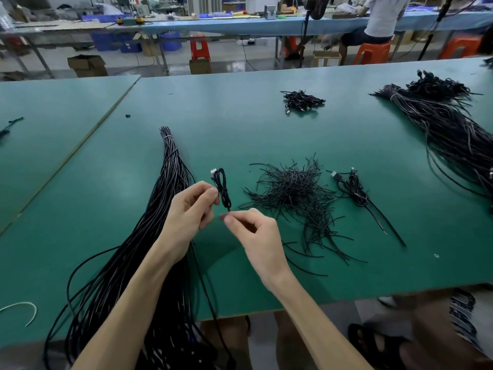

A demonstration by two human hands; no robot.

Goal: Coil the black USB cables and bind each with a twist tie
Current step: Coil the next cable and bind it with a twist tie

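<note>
coil: small, upright, above the desk.
left hand: fingers curled, pinches the coil's middle.
right hand: thumb and finger pinch a thin strand under the coil.
ties: loose pile, just right.
bundle: long cables, left.

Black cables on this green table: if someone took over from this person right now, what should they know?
Left hand holds a small coil upright. Right hand pinches a thin strand at its lower end; tie or cable tip, cannot tell.
Loose ties lie right of the hands, a second coil beyond them, a heap of coils farther back.
Left to do: bind this coil, then the long bundle at left.
</note>
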